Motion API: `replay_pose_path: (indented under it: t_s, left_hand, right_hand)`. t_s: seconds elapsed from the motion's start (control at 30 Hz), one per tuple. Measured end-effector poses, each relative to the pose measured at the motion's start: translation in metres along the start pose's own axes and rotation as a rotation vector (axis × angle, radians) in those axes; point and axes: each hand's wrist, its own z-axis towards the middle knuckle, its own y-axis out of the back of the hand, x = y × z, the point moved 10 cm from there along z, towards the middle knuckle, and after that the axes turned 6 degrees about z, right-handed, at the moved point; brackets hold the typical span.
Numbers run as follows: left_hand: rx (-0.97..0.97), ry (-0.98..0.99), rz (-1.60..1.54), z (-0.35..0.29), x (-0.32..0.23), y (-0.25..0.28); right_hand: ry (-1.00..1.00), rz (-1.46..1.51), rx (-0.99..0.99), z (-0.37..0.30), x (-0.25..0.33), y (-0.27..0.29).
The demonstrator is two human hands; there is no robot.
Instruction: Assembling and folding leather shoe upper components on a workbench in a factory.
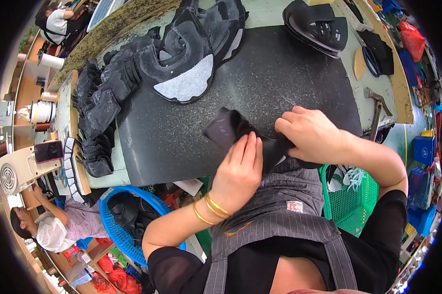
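Note:
A dark shoe upper piece (224,128) is bent up between my hands at the near edge of the black work mat (147,147). My left hand (239,169) presses its fingers together over the piece, with a folded flap standing out beyond the fingertips. My right hand (311,136) is closed on the other end, thumb beneath and fingers curled, partly hiding the piece. Farther off lie black shoe uppers (182,54) with a light grey fuzzy patch, and a stack of finished-looking uppers (321,29) at the far right.
Bundled black shoe pieces (106,93) line the table's left side. A hammer (377,102) lies at the right edge. Below the table stand a blue basket (111,220) with black pieces and a green basket (355,210). A co-worker (59,220) sits at the lower left, beside a phone (48,152).

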Motion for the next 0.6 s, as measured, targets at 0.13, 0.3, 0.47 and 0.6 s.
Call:
replay_pose_path:
  t_s: [0.13, 0.3, 0.47, 0.6]
  left_hand:
    - [0.05, -0.019, -0.053, -0.009, -0.016, -0.005]
    - [0.078, -0.199, -0.066, 0.005, 0.005, 0.012]
    - [-0.136, 0.122, -0.43, 0.028, -0.01, 0.015]
    - [-0.199, 0.026, -0.253, 0.029, -0.026, 0.009]
  right_hand:
    - [-0.07, 0.08, 0.273, 0.001, -0.018, -0.005]
    - [-0.014, 0.174, 0.311, -0.007, -0.028, 0.001]
    - [-0.016, 0.282, 0.169, -0.02, -0.035, 0.003]
    - [0.108, 0.189, 0.141, -0.027, -0.037, 0.009]
